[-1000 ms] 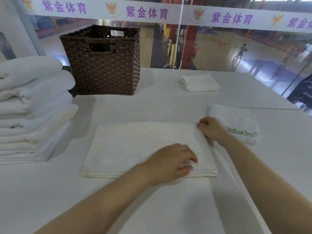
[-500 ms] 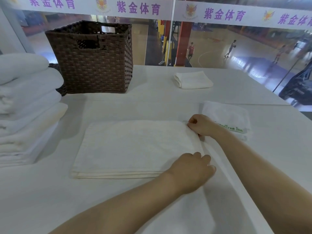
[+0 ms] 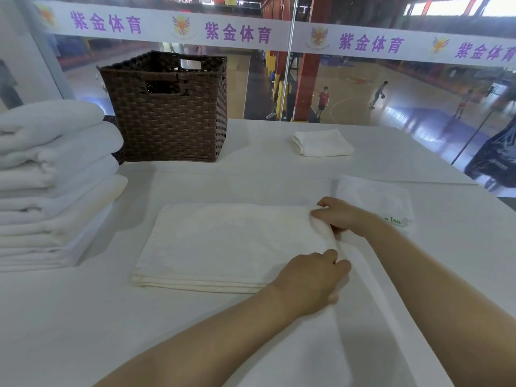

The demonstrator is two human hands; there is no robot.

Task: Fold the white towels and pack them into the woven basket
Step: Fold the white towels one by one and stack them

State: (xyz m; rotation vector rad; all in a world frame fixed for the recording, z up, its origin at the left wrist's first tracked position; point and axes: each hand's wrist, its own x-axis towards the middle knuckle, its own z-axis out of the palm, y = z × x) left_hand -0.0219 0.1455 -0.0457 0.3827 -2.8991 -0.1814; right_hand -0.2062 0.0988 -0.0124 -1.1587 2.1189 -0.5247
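From the head camera, a flat, folded cream-white towel point(image 3: 223, 244) lies in the middle of the frame on a white table point(image 3: 69, 331). The right hand point(image 3: 339, 216) pinches the towel's far right corner, with its fingers curled round a bunched bit of cloth. The left hand point(image 3: 310, 277) grips the near right edge, fingers curled onto it.

In the upper left of the frame stands a dark brown square woven basket point(image 3: 170, 113) with a handle hole in its side. It is well apart from the towel, and bare table lies between them. At the left edge sits a tall stack of folded white towels point(image 3: 53, 182), just beside the basket and near the flat towel's left side.

Just right of the right hand lies a small white cloth with green letters point(image 3: 374, 199), partly hidden under the wrist. Farther back, in the upper middle, sits a small folded white towel point(image 3: 321, 142).

The table's far edge meets a glass wall point(image 3: 363, 88) with a white strip of purple writing point(image 3: 237, 32) across the top. The lower left of the frame is bare table.
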